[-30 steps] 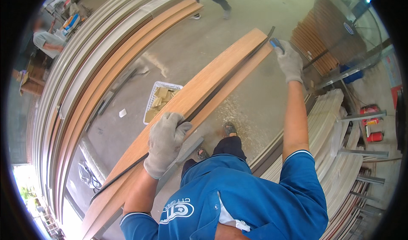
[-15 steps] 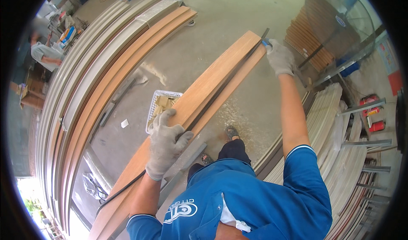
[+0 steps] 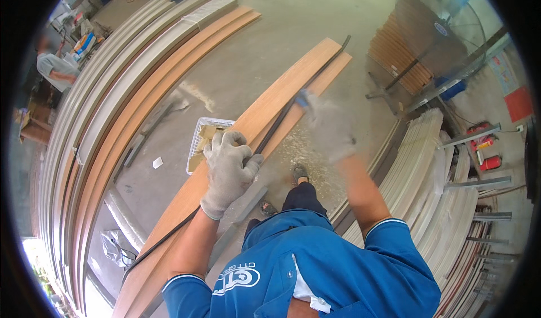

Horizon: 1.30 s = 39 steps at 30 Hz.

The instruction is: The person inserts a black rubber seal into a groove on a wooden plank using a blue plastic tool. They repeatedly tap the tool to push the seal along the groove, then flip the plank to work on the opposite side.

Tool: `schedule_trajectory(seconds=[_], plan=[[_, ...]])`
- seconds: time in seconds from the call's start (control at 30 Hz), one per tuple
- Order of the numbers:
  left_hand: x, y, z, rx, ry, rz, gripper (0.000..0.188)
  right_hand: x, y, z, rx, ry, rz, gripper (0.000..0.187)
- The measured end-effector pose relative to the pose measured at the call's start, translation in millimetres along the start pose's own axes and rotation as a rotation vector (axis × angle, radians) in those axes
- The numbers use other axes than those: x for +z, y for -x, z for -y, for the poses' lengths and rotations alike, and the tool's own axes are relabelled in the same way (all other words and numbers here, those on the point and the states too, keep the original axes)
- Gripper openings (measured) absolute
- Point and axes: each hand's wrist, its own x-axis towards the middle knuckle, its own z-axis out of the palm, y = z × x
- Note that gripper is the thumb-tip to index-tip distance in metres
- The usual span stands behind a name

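A long wood-coloured board [image 3: 287, 90] with a lengthwise groove slants from the lower left to the upper right in front of me. A thin black rubber strip [image 3: 269, 135] lies along the groove, and its far end sticks out past the board. My left hand [image 3: 230, 168], in a grey glove, is closed over the strip midway along the board, and the loose part of the strip trails below the wrist. My right hand [image 3: 331, 127], also gloved and smeared by motion, is closed on a small blue tool [image 3: 302, 99] against the strip. The tool's exact kind is unclear.
Long grey and wood-coloured profiles [image 3: 141, 95] are stacked at left. A white plastic basket [image 3: 195, 143] of small wood-coloured pieces stands beneath the board. Pale profiles [image 3: 420, 166] fill a metal rack at right, near a large fan [image 3: 442, 30]. Another person [image 3: 56, 67] is far left.
My right hand with the blue tool has moved from the board's far end down along the strip toward me. My left hand stays on the board, shifted slightly.
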Motion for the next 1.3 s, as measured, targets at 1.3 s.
schedule_trajectory(seconds=[1.3], plan=[[-26, 86, 31, 0.140, -0.279, -0.003, 0.021, -11, 59, 75, -0.007, -0.112, -0.063, 0.030]])
